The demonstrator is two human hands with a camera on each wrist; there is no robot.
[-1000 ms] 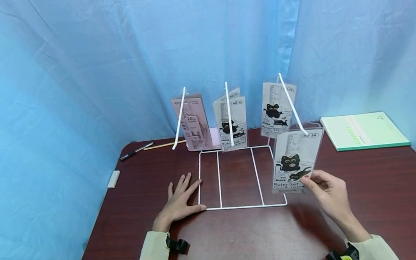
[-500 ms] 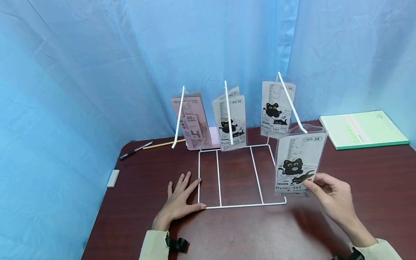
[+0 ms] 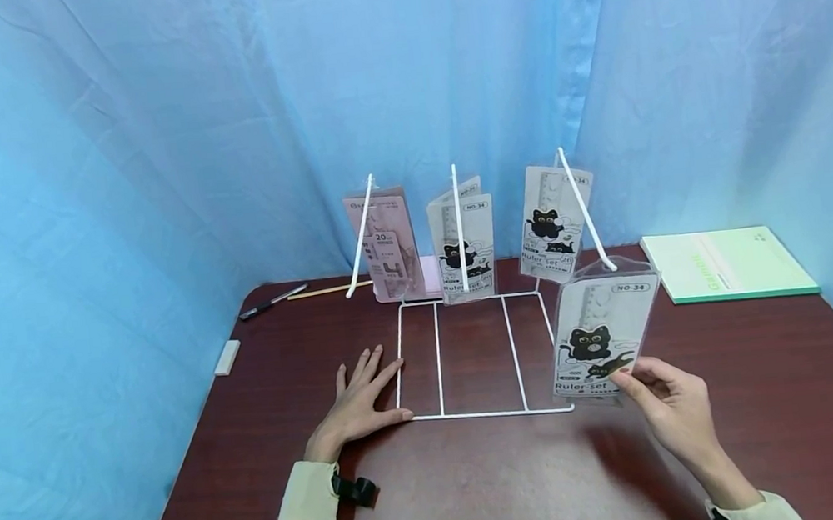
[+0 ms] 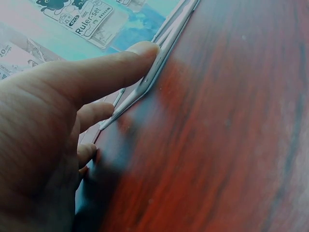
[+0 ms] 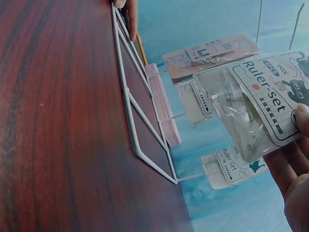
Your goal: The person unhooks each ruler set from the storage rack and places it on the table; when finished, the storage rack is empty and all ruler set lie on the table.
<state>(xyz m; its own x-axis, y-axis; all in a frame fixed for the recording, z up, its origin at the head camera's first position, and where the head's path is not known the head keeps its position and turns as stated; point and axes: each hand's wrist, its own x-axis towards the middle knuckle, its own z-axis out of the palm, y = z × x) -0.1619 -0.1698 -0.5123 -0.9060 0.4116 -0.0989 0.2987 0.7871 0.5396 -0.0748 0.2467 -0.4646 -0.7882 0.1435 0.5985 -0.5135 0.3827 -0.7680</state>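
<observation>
My right hand pinches the lower right corner of a cat-printed ruler set pack, thumb on its front. The pack hangs upright, its clear top tab right at the tip of the right hook of a white wire rack. In the right wrist view, clear rulers show inside the pack. My left hand lies with spread fingers at the rack base's left side, thumb on its front left corner; the left wrist view shows that thumb over the wire.
Another ruler set pack hangs farther back on the right hook. More packs hang on the middle hook, and a pink pack on the left one. A green notebook, pen, pencil and white eraser lie around.
My right hand has drawn the ruler set pack slightly toward me and to the right, its top now at the hook's tip. My left hand has stayed in place.
</observation>
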